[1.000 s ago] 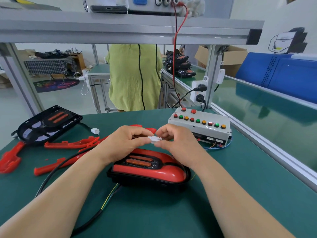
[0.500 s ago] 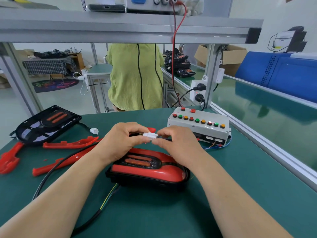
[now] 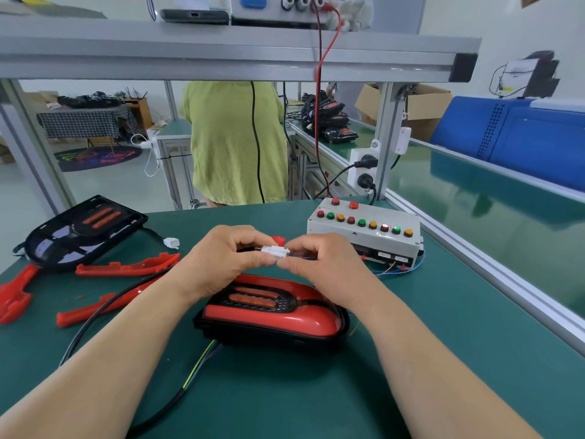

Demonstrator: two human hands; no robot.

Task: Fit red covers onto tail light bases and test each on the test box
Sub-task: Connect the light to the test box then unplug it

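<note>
A tail light (image 3: 272, 315) with its red cover fitted on a black base lies on the green table in front of me. Above it, my left hand (image 3: 221, 261) pinches one half of a white connector (image 3: 274, 251). My right hand (image 3: 323, 267) pinches the other half, with thin wires running toward the grey test box (image 3: 364, 232). The two halves meet between my fingertips. The test box has a row of red, green and amber buttons, and two of its lamps look lit. A black cable (image 3: 104, 308) runs from the tail light under my left forearm.
A bare black base (image 3: 82, 229) with its white plug (image 3: 172, 242) lies at the far left. Loose red covers (image 3: 126, 267) and red pieces (image 3: 14, 296) lie left of my hands. A person in a green shirt (image 3: 234, 141) stands behind the table. An aluminium rail (image 3: 493, 274) borders the right side.
My hands have brought the two connector halves together and shifted slightly left. The tail light has stayed in place.
</note>
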